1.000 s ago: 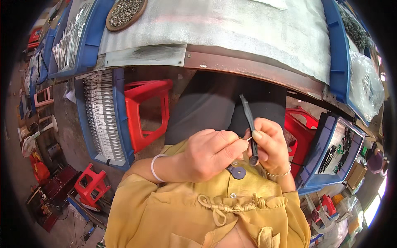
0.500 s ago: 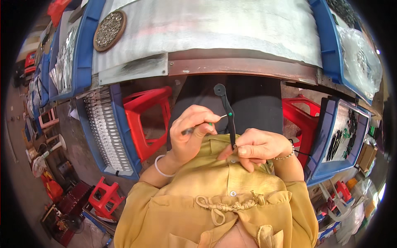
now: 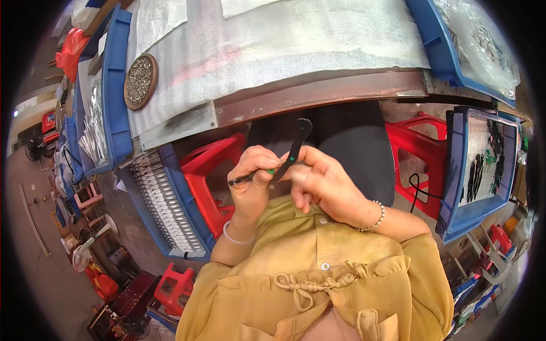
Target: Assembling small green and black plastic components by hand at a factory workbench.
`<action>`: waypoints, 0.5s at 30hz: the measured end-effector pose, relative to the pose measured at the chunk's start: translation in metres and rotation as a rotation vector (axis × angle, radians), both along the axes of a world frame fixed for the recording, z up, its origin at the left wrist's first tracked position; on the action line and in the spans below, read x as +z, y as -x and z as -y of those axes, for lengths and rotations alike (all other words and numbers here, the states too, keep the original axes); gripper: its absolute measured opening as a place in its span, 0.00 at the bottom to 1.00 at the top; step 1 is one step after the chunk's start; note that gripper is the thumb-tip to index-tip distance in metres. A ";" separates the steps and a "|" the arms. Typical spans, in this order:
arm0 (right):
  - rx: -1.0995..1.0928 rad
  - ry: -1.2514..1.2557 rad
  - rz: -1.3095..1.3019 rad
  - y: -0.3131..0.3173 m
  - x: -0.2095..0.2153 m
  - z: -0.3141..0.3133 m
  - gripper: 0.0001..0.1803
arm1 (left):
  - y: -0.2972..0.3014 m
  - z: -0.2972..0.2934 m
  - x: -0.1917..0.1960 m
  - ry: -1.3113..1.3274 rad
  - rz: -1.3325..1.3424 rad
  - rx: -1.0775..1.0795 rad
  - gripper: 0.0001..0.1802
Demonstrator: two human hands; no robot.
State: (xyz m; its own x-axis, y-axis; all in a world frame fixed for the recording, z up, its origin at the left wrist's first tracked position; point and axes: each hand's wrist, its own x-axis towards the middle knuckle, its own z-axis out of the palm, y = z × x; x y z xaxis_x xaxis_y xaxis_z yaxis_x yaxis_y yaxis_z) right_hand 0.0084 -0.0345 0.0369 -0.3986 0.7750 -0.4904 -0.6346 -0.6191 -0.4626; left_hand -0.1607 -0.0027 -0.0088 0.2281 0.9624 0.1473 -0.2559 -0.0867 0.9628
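Observation:
My left hand [image 3: 250, 173] is closed around a slim tool with a dark handle [image 3: 241, 180] and a bit of green near the fingertips. Its tip is hidden by the fingers and the work. Just to the right, my right hand [image 3: 327, 184] pinches a long, thin, curved black piece [image 3: 297, 144] with a rounded far end and a small green spot midway. The fingers of both hands nearly meet at this piece, over my lap. Its lower end is partly covered by my right fingers.
A worktable [image 3: 318, 91] with a pale cover lies ahead, bearing a round dish of small metal parts [image 3: 140, 82]. Blue bins flank me; one at left holds rows of metal pieces [image 3: 165, 204], one at right black and green pieces [image 3: 475, 176]. Red stools [image 3: 207, 176] stand beneath.
My right hand has moved up and left along the black piece, from its lower end to near the green spot. The piece is more tilted, and the whole view has turned slightly.

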 end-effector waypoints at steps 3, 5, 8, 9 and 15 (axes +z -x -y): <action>0.032 -0.104 0.069 0.002 -0.002 0.001 0.14 | -0.001 -0.002 0.000 -0.162 -0.063 -0.002 0.15; -0.091 -0.264 0.166 0.008 -0.011 0.003 0.13 | -0.003 -0.001 -0.002 -0.141 -0.054 0.010 0.15; 0.049 -0.449 0.646 -0.006 0.004 0.002 0.11 | 0.002 0.001 -0.013 0.108 0.197 -0.069 0.15; 0.050 -0.449 0.642 -0.008 0.006 0.002 0.11 | 0.003 0.001 -0.015 0.284 0.401 -0.126 0.15; 0.106 -0.596 0.679 -0.005 0.008 0.004 0.12 | 0.002 0.001 -0.043 0.589 0.774 -0.384 0.13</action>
